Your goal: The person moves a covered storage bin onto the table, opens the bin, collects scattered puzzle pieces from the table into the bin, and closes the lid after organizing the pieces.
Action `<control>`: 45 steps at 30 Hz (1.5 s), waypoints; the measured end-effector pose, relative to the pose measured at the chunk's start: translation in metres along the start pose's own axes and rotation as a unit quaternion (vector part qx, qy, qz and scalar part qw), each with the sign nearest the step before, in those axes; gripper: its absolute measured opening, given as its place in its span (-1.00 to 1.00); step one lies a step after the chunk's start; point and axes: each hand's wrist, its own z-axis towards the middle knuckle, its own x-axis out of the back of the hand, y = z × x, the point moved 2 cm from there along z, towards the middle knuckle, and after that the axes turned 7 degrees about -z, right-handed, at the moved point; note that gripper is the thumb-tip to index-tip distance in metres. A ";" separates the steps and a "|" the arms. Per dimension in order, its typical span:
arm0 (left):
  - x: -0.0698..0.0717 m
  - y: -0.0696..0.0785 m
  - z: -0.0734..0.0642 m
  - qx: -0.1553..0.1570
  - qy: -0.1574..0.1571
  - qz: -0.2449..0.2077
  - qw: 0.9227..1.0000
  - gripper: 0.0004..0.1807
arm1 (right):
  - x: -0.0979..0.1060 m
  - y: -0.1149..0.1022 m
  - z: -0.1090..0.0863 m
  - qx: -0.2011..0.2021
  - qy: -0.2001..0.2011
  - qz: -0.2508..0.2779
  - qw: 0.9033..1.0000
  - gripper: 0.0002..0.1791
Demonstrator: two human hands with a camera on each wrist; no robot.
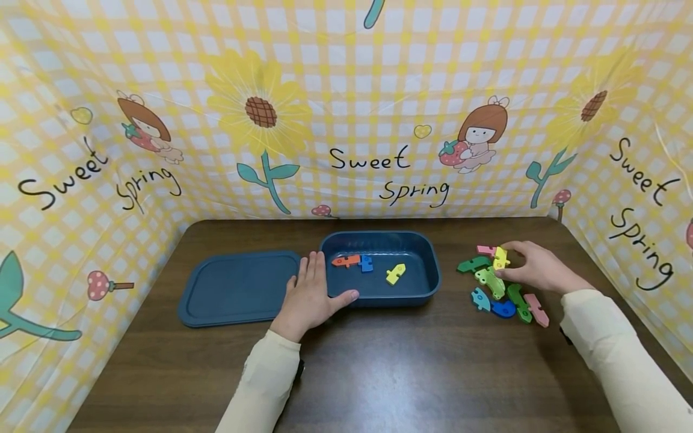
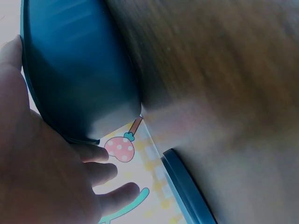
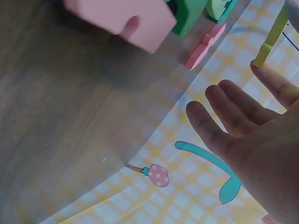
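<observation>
My left hand (image 1: 310,296) rests at the near left corner of a dark blue box (image 1: 379,300), fingers straight and thumb along the near rim. Inside the box lie an orange puzzle piece (image 1: 345,261), a blue one (image 1: 366,263) and a yellow pointed one (image 1: 396,274). Over on the right, my right hand (image 1: 533,264) pinches a yellow puzzle piece (image 1: 501,258) between thumb and index finger; the right wrist view shows this yellow piece (image 3: 271,42) clear of the table, other fingers loosely extended. Beneath it are a green frog-like piece (image 1: 490,282) and a dark green piece (image 1: 473,264).
A dark blue lid (image 1: 238,288) lies flat left of the box. More loose pieces lie near my right hand: pink (image 1: 536,310), green (image 1: 518,302), blue (image 1: 503,308), light blue (image 1: 479,299). Patterned cloth (image 1: 379,108) walls the brown table (image 1: 390,367) on three sides.
</observation>
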 end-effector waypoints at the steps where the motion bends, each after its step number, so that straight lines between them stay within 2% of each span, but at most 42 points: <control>1: 0.000 0.000 0.000 0.001 0.000 0.000 1.000 0.28 | 0.000 -0.002 0.001 0.003 0.001 0.001 1.000 -0.06; 8: 0.000 -0.002 -0.001 0.002 0.002 0.000 1.000 0.29 | 0.000 -0.019 0.008 0.014 -0.003 0.008 1.000 -0.13; 33: 0.000 -0.002 -0.001 -0.002 0.004 -0.004 1.000 0.29 | 0.000 -0.074 0.023 0.050 -0.014 0.026 0.998 -0.11; 45: 0.000 -0.002 -0.001 -0.004 0.004 -0.004 1.000 0.29 | -0.003 -0.099 0.030 0.069 -0.011 0.009 0.997 -0.12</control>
